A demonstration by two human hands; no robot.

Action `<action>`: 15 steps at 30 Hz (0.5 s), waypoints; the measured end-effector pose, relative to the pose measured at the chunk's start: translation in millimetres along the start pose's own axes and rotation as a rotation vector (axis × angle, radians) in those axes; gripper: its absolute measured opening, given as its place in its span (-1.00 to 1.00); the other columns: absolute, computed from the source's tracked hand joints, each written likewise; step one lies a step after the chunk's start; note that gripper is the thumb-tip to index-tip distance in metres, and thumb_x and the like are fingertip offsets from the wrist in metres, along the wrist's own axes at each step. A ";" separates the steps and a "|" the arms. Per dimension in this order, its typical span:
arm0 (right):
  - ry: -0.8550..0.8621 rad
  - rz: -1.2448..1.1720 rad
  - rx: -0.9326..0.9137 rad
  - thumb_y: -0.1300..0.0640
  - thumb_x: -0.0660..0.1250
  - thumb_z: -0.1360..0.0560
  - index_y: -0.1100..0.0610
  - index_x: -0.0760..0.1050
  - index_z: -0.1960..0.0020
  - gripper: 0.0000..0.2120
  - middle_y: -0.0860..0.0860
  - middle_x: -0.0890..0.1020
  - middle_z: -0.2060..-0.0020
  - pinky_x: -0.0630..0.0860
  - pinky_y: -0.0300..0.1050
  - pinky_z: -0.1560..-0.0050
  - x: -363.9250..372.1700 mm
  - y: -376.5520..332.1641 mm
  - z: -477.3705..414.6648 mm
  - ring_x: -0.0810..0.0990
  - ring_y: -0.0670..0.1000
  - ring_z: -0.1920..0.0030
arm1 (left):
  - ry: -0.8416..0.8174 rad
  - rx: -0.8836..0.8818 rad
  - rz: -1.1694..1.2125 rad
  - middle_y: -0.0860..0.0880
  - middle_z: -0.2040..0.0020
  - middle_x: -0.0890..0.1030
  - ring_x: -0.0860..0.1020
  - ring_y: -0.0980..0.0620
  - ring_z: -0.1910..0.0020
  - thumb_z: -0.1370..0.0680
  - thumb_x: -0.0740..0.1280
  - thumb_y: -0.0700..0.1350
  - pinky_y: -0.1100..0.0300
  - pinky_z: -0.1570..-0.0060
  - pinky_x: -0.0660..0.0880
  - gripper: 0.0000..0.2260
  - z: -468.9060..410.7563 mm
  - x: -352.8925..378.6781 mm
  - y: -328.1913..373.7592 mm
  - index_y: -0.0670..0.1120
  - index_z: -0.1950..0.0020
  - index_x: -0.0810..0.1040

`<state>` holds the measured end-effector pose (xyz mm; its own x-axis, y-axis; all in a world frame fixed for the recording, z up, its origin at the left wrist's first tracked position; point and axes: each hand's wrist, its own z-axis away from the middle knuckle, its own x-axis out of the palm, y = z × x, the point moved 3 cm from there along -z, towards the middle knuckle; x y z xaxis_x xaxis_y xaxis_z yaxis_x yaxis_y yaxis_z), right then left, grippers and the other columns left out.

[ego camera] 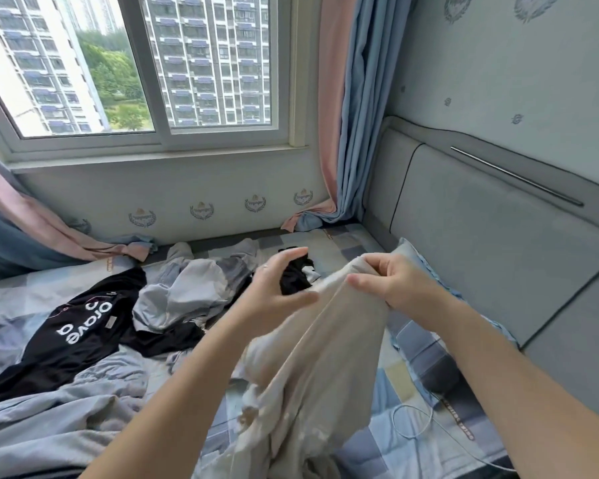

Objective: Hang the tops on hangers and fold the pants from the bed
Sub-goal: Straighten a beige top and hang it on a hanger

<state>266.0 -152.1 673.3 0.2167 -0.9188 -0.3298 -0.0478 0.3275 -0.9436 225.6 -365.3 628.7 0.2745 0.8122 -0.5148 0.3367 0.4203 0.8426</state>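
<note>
2 hands are in view, both raised over the bed (429, 357) with its blue, grey and cream patchwork sheet. The right hand (398, 285) pinches the top edge of 1 cream fabric garment (325, 357) between thumb and curled fingers, so the cloth hangs from that grip and bunches on the sheet below. Whether it is a top or pants cannot be told. The left hand (277, 288) is just beside it, fingers spread in a loose C with the thumb near the cloth's left edge. The hand is blurred, and contact cannot be told.

3 other garments lie on the bed. 1 black T-shirt with white lettering (77, 326) is spread flat at the left. 1 crumpled pale grey garment (187, 288) sits in the middle, overlapping the T-shirt's edge. 1 small black garment with a white patch (296, 276) lies behind the left hand, partly hidden by it.

1 thin white cable (415, 423) loops on the sheet at the right, near 1 blue-frilled pillow (415, 257) set against the grey padded headboard (481, 236). 2 pink-and-blue curtains (346, 133) flank 1 white-framed sliding window (222, 136), their hems reaching the mattress.
</note>
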 end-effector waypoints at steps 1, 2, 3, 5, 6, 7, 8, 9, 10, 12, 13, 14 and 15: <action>-0.009 0.037 -0.044 0.27 0.35 -0.58 0.40 0.48 0.07 -0.83 -0.07 0.58 0.34 0.41 -0.11 0.21 5.6 -7.9 1.1 0.53 -0.15 0.27 | -0.120 0.039 0.027 0.13 -0.35 0.49 0.43 0.18 -0.36 -0.42 0.51 0.00 0.17 -0.34 0.36 -0.41 2.1 11.7 7.3 0.15 -0.41 0.42; -0.016 0.064 -0.078 0.28 0.36 -0.56 0.34 0.54 0.08 -0.90 -0.04 0.58 0.32 0.42 -0.12 0.18 10.7 -16.0 3.0 0.52 -0.12 0.25 | -0.210 0.082 0.068 0.15 -0.27 0.54 0.48 0.21 -0.27 -0.44 0.51 -0.05 0.19 -0.26 0.40 -0.51 2.9 22.7 13.1 0.14 -0.34 0.48; -0.021 0.076 -0.108 0.29 0.38 -0.55 0.26 0.60 0.08 -0.95 -0.01 0.60 0.29 0.45 -0.15 0.16 14.5 -22.0 4.9 0.53 -0.09 0.23 | -0.213 0.088 0.059 0.15 -0.10 0.59 0.53 0.22 -0.10 -0.47 0.47 -0.09 0.19 -0.12 0.44 -0.69 2.8 28.0 14.6 0.09 -0.19 0.56; -0.001 0.077 -0.158 0.29 0.42 -0.52 0.16 0.63 0.07 -0.94 -0.01 0.62 0.29 0.45 -0.21 0.18 13.4 -26.8 8.5 0.52 -0.07 0.25 | -0.057 0.113 0.029 0.03 0.22 0.53 0.44 0.13 0.23 -0.51 0.34 -0.09 0.11 0.16 0.39 -0.91 0.6 27.2 18.8 -0.09 0.12 0.55; 0.016 0.087 -0.161 0.28 0.45 -0.50 0.13 0.61 0.07 -0.92 -0.02 0.60 0.32 0.42 -0.21 0.24 9.8 -24.7 10.5 0.50 -0.05 0.29 | 0.044 0.116 0.027 -0.03 0.29 0.47 0.38 0.10 0.29 -0.50 0.28 -0.08 0.10 0.25 0.34 -0.85 0.1 22.4 19.3 -0.15 0.18 0.51; 0.031 0.111 -0.148 0.26 0.46 -0.49 0.10 0.58 0.07 -0.90 -0.02 0.58 0.35 0.38 -0.19 0.29 5.2 -19.0 12.0 0.46 -0.03 0.33 | 0.138 0.110 0.058 -0.05 0.32 0.45 0.35 0.09 0.34 -0.49 0.25 -0.10 0.12 0.31 0.30 -0.86 1.1 16.3 22.2 -0.16 0.19 0.49; 0.039 0.158 -0.122 0.22 0.48 -0.47 0.09 0.54 0.08 -0.88 -0.01 0.57 0.37 0.35 -0.18 0.32 0.5 -10.5 13.5 0.44 -0.02 0.36 | 0.216 0.108 0.106 -0.02 0.34 0.43 0.32 0.11 0.37 -0.48 0.23 -0.15 0.16 0.36 0.27 -0.90 1.8 10.0 24.0 -0.14 0.19 0.49; 0.048 0.225 -0.085 0.18 0.49 -0.46 0.08 0.52 0.09 -0.85 -0.03 0.55 0.39 0.33 -0.18 0.34 -3.6 1.5 14.2 0.42 -0.03 0.38 | 0.268 0.110 0.152 0.05 0.37 0.41 0.30 0.14 0.41 -0.49 0.23 -0.22 0.23 0.41 0.23 -0.91 3.9 3.8 29.5 -0.13 0.19 0.50; 0.068 0.301 -0.030 0.14 0.50 -0.45 0.07 0.51 0.11 -0.84 -0.06 0.52 0.41 0.32 -0.18 0.34 -7.2 16.6 14.9 0.41 -0.05 0.39 | 0.313 0.108 0.198 0.11 0.40 0.37 0.27 0.16 0.44 -0.50 0.21 -0.31 0.29 0.44 0.20 -0.86 5.4 -1.6 35.1 -0.13 0.19 0.50; 0.112 0.396 0.085 0.05 0.47 -0.42 0.10 0.49 0.18 -0.81 -0.12 0.46 0.44 0.31 -0.14 0.32 -11.3 49.5 17.4 0.40 -0.08 0.40 | 0.363 0.109 0.273 0.14 0.43 0.34 0.23 0.18 0.47 -0.50 0.17 -0.41 0.34 0.47 0.16 -0.76 7.2 -9.8 47.9 -0.11 0.21 0.51; 0.128 0.397 0.140 0.01 0.42 -0.39 0.12 0.46 0.24 -0.78 -0.14 0.43 0.45 0.30 -0.12 0.30 -12.8 67.4 18.9 0.39 -0.08 0.40 | 0.391 0.118 0.290 0.13 0.40 0.36 0.24 0.18 0.47 -0.50 0.17 -0.42 0.34 0.46 0.18 -0.72 7.6 -13.3 51.2 -0.08 0.22 0.52; 0.147 0.390 0.190 -0.04 0.36 -0.36 0.11 0.42 0.29 -0.76 -0.14 0.41 0.47 0.29 -0.10 0.28 -13.7 83.3 21.4 0.37 -0.08 0.41 | 0.430 0.117 0.291 0.09 0.34 0.40 0.27 0.17 0.44 -0.50 0.17 -0.41 0.34 0.44 0.20 -0.69 6.9 -16.9 53.2 -0.05 0.23 0.53; 0.165 0.392 0.230 -0.08 0.33 -0.35 0.11 0.40 0.33 -0.73 -0.15 0.40 0.48 0.27 -0.10 0.27 -15.3 99.8 23.8 0.35 -0.08 0.41 | 0.474 0.117 0.276 0.05 0.26 0.44 0.31 0.16 0.40 -0.50 0.19 -0.40 0.34 0.39 0.24 -0.67 5.3 -21.3 52.7 0.00 0.24 0.54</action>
<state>281.1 -100.2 584.8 0.0666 -0.7329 -0.6771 0.1256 0.6793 -0.7230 242.3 -362.6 683.3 -0.0590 0.9901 -0.1276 0.4145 0.1406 0.8991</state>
